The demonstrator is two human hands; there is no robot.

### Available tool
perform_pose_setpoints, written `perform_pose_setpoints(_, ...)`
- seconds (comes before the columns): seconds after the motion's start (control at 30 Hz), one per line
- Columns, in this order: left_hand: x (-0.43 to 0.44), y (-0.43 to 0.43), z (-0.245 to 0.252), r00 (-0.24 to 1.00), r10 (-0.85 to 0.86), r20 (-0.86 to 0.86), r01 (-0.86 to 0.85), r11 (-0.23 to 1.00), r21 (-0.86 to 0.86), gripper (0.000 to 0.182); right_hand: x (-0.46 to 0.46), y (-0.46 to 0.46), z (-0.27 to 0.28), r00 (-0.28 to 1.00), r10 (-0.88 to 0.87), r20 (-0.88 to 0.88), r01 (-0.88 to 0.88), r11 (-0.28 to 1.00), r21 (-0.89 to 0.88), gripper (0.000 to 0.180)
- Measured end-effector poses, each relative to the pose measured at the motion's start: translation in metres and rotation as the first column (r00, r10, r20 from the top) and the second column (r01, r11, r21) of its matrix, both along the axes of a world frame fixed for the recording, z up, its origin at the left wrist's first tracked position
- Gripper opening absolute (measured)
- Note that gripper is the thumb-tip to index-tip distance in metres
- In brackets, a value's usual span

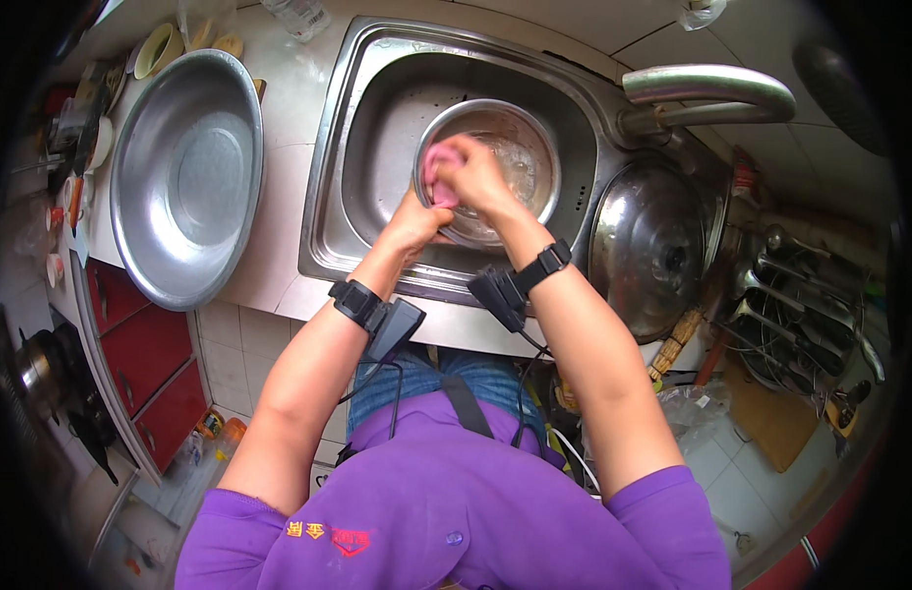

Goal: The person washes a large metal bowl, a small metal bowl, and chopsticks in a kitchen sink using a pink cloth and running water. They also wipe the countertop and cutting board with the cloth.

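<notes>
A round metal bowl (540, 133) with some water in it stands tilted in the stainless steel sink (397, 110). My left hand (419, 225) grips the bowl's near left rim, its thumb on top. With my right hand (474, 177) I hold a pink cloth (442, 166) pressed to the inside of the bowl's left wall. Motion blurs the right hand's fingers a little.
A large metal basin (194, 177) stands on the counter at the left. The faucet (706, 96) is at the sink's back right corner, with a metal lid (647, 243) below it. Ladles and other utensils (787, 295) lie farther right. A plastic bottle (301, 18) is behind the sink's left corner.
</notes>
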State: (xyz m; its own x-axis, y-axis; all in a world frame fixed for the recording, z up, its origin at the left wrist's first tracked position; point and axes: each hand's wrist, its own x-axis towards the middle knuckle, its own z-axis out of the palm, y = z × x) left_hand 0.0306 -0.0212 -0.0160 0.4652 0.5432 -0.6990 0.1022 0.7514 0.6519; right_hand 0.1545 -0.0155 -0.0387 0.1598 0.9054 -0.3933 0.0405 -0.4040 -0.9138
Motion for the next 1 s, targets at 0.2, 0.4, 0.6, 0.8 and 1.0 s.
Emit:
perform_pose_setpoints(0.2, 0.001, -0.007, -0.001, 0.995, 0.096, -0.038, -0.091, 0.989, 0.115, 0.050, 0.011, -0.004, 0.002, 0.759, 0.088, 0.646, -0.361, 0.882, 0.304, 0.026)
perform_pose_setpoints(0.4, 0.004, -0.008, 0.008, 0.978, 0.189, -0.092, -0.183, 0.981, 0.071, 0.053, 0.052, 0.006, 0.007, 0.083, 0.124, 0.989, -0.567, 0.822, -0.056, 0.008)
perform_pose_setpoints(0.6, 0.012, -0.011, 0.003, 0.969, 0.241, -0.050, -0.237, 0.969, 0.077, 0.073, 0.047, -0.033, 0.011, 0.132, 0.443, 0.887, -0.465, 0.818, -0.339, 0.016)
perform_pose_setpoints(0.8, 0.004, -0.012, -0.008, 0.987, 0.159, 0.032, -0.161, 0.981, 0.104, 0.041, 0.022, -0.026, 0.018, 0.790, 0.227, 0.569, -0.207, 0.973, -0.100, 0.036)
perform_pose_setpoints(1.0, 0.000, -0.005, -0.013, 0.962, 0.261, 0.079, -0.263, 0.965, 0.014, 0.057, -0.005, -0.021, 0.022, 0.981, 0.157, 0.113, -0.168, 0.981, 0.095, 0.055)
